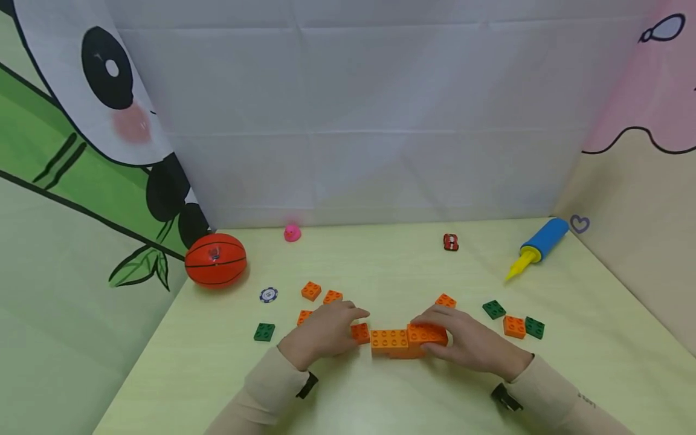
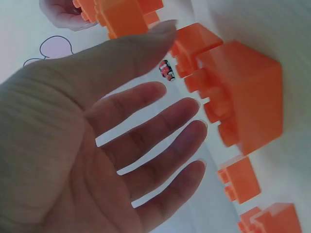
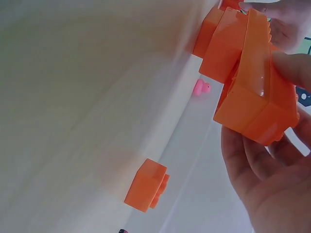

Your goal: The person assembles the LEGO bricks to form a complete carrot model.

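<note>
Several orange toy building bricks [image 1: 388,342] are joined together in front of me. My right hand [image 1: 467,341] grips their right end, thumb on the near side and fingers on the far side. In the right wrist view the held bricks [image 3: 243,102] look joined in layers. My left hand [image 1: 326,331] hovers low at the left, its fingers [image 2: 165,131] spread and relaxed with nothing held. Beside its fingertips sits a small orange brick [image 1: 360,333], close to the left end of the joined bricks. More loose orange bricks [image 1: 311,290] lie just beyond the left hand, one partly hidden.
A green brick [image 1: 264,331] and a poker chip [image 1: 269,295] lie left. Green bricks [image 1: 493,309] flank an orange brick [image 1: 513,327] at right. Farther back are a basketball [image 1: 215,261], pink duck [image 1: 292,232], red toy car [image 1: 451,242] and blue-yellow pump [image 1: 544,241].
</note>
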Action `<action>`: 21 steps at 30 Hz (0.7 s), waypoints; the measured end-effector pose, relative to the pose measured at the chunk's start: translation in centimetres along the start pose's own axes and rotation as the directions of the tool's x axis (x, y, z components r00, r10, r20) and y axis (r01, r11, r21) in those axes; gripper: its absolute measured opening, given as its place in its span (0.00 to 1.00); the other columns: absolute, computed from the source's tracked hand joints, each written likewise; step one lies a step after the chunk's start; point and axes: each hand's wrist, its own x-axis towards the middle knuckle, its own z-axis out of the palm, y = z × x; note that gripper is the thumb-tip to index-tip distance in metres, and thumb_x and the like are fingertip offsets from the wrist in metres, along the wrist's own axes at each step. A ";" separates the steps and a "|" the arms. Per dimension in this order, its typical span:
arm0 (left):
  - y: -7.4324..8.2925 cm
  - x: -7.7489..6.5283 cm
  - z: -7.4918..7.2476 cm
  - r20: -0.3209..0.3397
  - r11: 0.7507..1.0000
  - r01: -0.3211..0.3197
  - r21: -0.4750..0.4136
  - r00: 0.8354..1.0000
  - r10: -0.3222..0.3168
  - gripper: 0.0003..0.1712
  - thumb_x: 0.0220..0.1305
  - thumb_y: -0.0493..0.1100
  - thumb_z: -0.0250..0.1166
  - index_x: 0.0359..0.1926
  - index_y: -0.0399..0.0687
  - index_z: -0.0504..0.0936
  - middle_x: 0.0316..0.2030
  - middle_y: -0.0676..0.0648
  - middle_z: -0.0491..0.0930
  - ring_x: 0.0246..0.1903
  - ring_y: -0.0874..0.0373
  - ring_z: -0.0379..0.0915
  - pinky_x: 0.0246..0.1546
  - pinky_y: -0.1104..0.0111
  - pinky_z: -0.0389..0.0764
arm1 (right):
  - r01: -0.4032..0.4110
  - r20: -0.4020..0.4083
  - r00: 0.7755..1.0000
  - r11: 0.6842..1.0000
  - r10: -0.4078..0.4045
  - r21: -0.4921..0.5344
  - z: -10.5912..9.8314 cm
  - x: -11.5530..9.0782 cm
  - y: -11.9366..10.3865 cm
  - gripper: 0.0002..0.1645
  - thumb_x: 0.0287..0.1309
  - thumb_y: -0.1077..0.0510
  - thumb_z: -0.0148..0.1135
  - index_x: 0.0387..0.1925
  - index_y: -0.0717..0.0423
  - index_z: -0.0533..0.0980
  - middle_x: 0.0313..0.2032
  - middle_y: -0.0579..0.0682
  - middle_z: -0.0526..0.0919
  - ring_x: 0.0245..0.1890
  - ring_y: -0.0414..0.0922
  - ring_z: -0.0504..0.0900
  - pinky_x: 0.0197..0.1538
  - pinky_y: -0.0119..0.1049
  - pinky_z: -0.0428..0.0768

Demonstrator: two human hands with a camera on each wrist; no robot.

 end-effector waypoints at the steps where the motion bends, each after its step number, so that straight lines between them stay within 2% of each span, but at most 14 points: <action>1: -0.1 0.1 0.1 -0.002 1.000 0.008 -0.007 1.000 -0.008 0.28 0.59 0.46 0.73 0.61 0.51 0.81 0.52 0.49 0.81 0.48 0.55 0.76 0.54 0.59 0.79 | 0.001 -0.002 1.000 1.000 -0.001 0.001 0.0 0.0 0.1 0.23 0.66 0.40 0.62 0.60 0.34 0.75 0.55 0.33 0.76 0.53 0.38 0.75 0.57 0.42 0.80; 4: -0.2 0.3 0.5 -0.011 1.000 0.005 0.003 1.000 -0.005 0.25 0.60 0.49 0.73 0.58 0.49 0.83 0.47 0.51 0.82 0.42 0.59 0.75 0.51 0.62 0.79 | 0.004 -0.004 1.000 1.000 -0.004 0.005 0.0 0.0 0.2 0.23 0.66 0.40 0.62 0.60 0.34 0.75 0.55 0.34 0.76 0.54 0.39 0.75 0.57 0.42 0.79; 8: -0.4 0.5 0.9 -0.014 1.000 -0.002 0.018 1.000 0.003 0.21 0.60 0.46 0.73 0.54 0.47 0.84 0.43 0.52 0.83 0.37 0.61 0.73 0.45 0.66 0.80 | 0.007 -0.012 1.000 1.000 -0.007 0.009 0.1 0.0 0.3 0.22 0.66 0.41 0.62 0.60 0.34 0.75 0.55 0.33 0.76 0.54 0.38 0.75 0.57 0.42 0.79; 12: -0.6 0.5 0.7 -0.030 0.999 0.023 -0.029 0.999 -0.024 0.21 0.62 0.46 0.70 0.55 0.46 0.84 0.45 0.50 0.82 0.41 0.58 0.75 0.48 0.63 0.80 | 0.001 -0.022 1.000 1.000 -0.001 0.007 0.2 0.1 0.4 0.22 0.65 0.43 0.64 0.60 0.35 0.75 0.54 0.31 0.76 0.53 0.36 0.75 0.57 0.40 0.79; 15: -0.7 0.3 0.0 -0.099 0.995 0.021 -0.093 0.995 -0.030 0.22 0.64 0.46 0.68 0.58 0.47 0.82 0.50 0.50 0.81 0.48 0.55 0.76 0.53 0.61 0.80 | 0.000 -0.028 1.000 1.000 0.000 0.006 0.2 0.2 0.3 0.22 0.64 0.44 0.65 0.60 0.35 0.76 0.53 0.30 0.76 0.53 0.35 0.75 0.57 0.39 0.79; 18: -0.6 0.1 -0.6 -0.188 0.985 -0.059 -0.161 0.982 0.028 0.23 0.65 0.46 0.67 0.60 0.48 0.81 0.50 0.52 0.80 0.50 0.54 0.76 0.54 0.62 0.80 | -0.002 -0.030 1.000 1.000 0.002 0.005 0.2 0.3 0.3 0.23 0.64 0.45 0.66 0.60 0.35 0.76 0.53 0.29 0.76 0.53 0.35 0.75 0.58 0.39 0.79; 21: -0.1 0.0 -0.8 -0.224 0.960 -0.164 -0.226 0.968 0.113 0.23 0.66 0.46 0.67 0.61 0.47 0.80 0.48 0.54 0.79 0.48 0.54 0.76 0.53 0.64 0.79 | -0.006 -0.027 1.000 1.000 0.006 -0.005 0.2 0.5 0.2 0.22 0.65 0.44 0.64 0.60 0.35 0.76 0.54 0.30 0.76 0.53 0.36 0.75 0.58 0.41 0.79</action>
